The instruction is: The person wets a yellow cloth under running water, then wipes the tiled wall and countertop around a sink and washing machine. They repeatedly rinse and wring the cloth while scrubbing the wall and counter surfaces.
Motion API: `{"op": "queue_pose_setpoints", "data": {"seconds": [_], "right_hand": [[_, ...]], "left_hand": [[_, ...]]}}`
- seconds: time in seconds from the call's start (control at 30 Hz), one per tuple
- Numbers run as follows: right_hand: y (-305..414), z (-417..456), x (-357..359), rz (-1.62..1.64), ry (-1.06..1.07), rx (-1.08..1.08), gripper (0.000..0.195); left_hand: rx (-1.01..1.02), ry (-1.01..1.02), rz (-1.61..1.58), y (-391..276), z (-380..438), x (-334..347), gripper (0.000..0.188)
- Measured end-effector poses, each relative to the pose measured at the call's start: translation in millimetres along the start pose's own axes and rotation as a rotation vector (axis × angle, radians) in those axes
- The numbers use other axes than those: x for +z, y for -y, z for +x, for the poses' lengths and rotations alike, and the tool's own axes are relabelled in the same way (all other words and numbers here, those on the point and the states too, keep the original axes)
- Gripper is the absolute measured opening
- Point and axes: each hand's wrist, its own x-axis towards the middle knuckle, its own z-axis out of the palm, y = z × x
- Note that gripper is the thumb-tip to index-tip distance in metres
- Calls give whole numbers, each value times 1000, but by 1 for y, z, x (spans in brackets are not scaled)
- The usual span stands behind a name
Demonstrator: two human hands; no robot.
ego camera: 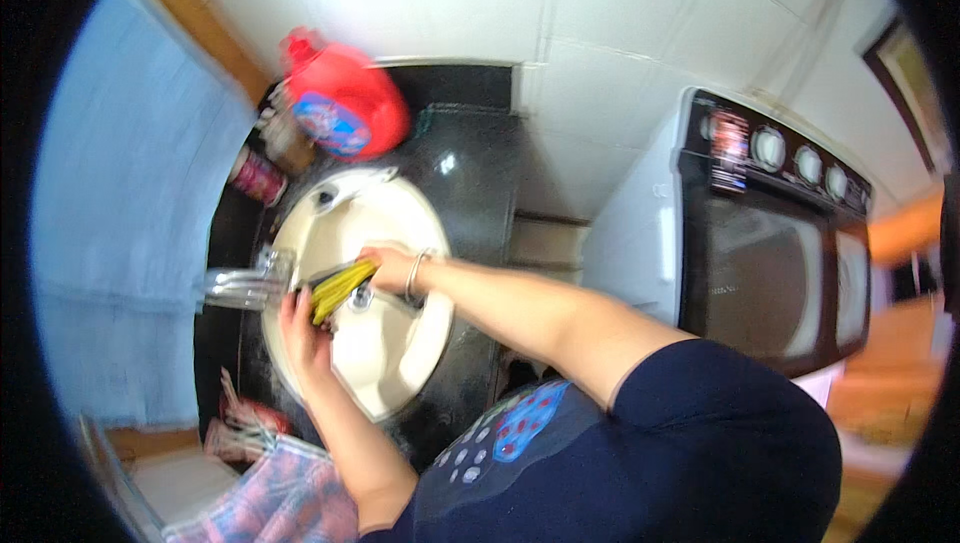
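Note:
Over the cream oval washbasin (352, 363), both of my hands are on a yellow object with a dark side (341, 289). Motion blur keeps me from telling exactly what it is. My right hand (394, 270), with a bangle at the wrist, grips its upper right end. At the lower left end, near the tap, my left hand (305, 333) holds it with the fingers partly behind it. The chrome tap (244, 288) juts in from the basin's left side. Beneath the yellow object the drain (361, 297) is partly visible.
A red detergent jug (352, 92) stands on the black counter (472, 168) behind the basin, near a pink container (259, 177). A checked towel (277, 494) hangs at lower left. To the right is a washing machine (765, 273) with a phone (729, 149) against its control panel.

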Motion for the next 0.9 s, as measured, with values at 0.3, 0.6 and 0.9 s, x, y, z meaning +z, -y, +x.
{"op": "queue_pose_setpoints", "data": {"seconds": [0.3,0.6,0.9], "right_hand": [[60,-17,-36,56,336,92,53],[102,-10,-22,-1050,265,-362,36],[87,-65,16,-973,256,-889,11]], "left_hand": [[-177,-142,117,69,11,-21,18],[-220,-316,23,70,-11,2,53],[-448,51,-842,89,-20,22,74]]}}
